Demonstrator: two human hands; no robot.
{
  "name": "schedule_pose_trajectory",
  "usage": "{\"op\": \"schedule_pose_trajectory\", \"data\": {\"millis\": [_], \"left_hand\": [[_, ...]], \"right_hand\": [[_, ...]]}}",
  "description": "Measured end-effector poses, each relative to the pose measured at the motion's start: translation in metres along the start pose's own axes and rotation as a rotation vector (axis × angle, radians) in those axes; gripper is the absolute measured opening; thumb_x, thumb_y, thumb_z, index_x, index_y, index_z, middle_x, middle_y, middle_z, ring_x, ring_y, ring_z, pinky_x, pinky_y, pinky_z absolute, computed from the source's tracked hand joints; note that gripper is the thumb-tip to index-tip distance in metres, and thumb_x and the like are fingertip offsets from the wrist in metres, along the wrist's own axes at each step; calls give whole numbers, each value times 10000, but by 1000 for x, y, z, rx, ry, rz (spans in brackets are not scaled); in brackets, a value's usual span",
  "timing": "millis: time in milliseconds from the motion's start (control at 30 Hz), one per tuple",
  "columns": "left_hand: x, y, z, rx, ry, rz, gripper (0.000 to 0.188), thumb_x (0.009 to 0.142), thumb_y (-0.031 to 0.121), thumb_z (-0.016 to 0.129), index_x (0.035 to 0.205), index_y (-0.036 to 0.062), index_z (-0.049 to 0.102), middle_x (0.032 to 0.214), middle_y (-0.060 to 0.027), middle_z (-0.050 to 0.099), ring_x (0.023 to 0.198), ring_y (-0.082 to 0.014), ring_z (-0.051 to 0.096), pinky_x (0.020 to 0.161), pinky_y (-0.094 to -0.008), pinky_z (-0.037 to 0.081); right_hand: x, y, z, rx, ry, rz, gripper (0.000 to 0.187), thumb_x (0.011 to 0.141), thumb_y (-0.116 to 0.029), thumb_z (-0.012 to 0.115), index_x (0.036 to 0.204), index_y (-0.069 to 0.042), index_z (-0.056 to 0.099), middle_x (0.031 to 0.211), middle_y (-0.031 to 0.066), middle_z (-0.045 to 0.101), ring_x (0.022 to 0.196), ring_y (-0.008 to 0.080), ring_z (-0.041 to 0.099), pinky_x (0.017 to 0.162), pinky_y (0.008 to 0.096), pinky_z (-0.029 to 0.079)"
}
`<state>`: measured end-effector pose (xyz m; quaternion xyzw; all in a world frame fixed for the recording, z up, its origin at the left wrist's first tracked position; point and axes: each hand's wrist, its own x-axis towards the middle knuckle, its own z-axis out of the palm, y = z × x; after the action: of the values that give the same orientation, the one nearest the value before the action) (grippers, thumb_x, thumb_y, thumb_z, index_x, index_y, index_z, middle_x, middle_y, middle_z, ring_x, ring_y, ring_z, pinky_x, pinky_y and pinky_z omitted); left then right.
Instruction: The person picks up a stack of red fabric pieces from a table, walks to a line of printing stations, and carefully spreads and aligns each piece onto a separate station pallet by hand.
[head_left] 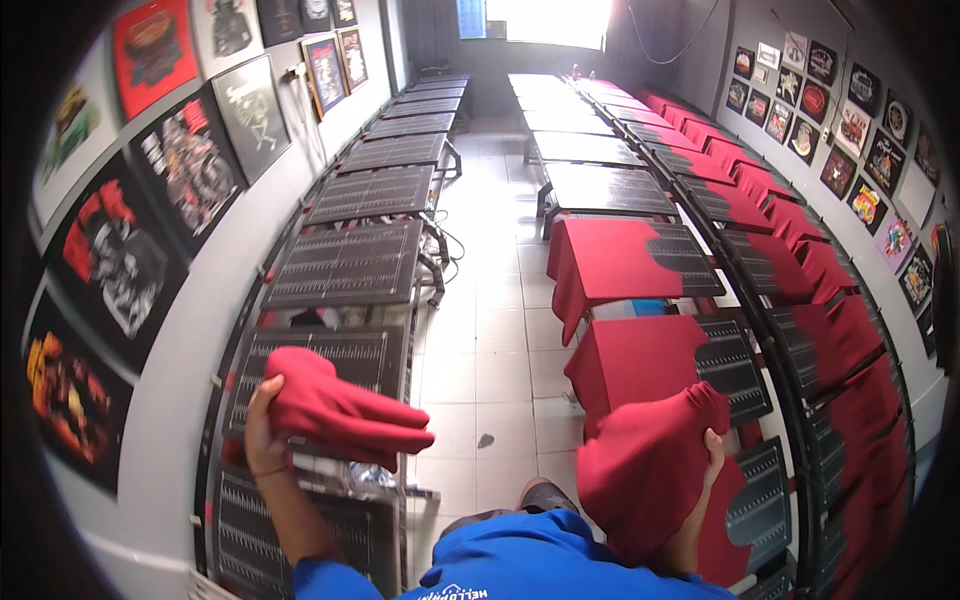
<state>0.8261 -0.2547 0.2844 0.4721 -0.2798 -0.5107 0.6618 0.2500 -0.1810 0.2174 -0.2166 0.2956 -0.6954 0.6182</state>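
My left hand (262, 425) is closed on the edge of a red fabric bundle (340, 405), whose folds stick out to the right above a dark printing board (375, 350). On the other side, my right hand (713, 462) is closed on the edge of a second red fabric piece (640, 470). That piece hangs bunched in front of the right row, and its folds hide part of my fingers. Just beyond it, a red fabric panel (635, 355) lies over a dark board (735, 370), with a curved cut edge leaving the board's marked end bare.
Long rows of boards on metal frames run along both sides of a tiled aisle (480, 350). More red panels (765, 185) drape over the far right row. Cables (452, 250) hang beside the left row. Framed prints (190, 155) cover the walls.
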Motion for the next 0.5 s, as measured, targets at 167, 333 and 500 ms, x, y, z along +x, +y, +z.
{"op": "schedule_pose_trajectory", "data": {"millis": [167,333,500], "left_hand": [[103,3,-7,-7,83,-37,506,854,322,644,1205,-35,577,1148,-152,658,1025,-273,654,934,-404,513],[150,-30,-65,437,177,224,285,966,204,468,993,-19,644,1085,-134,682,1016,-235,639,910,-376,490],[250,-55,-84,933,766,-153,275,960,187,477,967,-24,653,1068,-129,687,999,-230,643,897,-374,495]], "right_hand": [[194,24,5,42,3,-24,610,823,-287,636,1329,16,481,1195,181,624,1034,290,645,913,418,532],[396,35,49,23,-18,-59,545,861,-275,610,1315,1,488,1198,154,615,1052,273,629,945,400,510],[603,38,105,-10,11,-171,476,903,-281,601,1264,22,533,1147,128,641,1032,248,644,956,372,499]]}}
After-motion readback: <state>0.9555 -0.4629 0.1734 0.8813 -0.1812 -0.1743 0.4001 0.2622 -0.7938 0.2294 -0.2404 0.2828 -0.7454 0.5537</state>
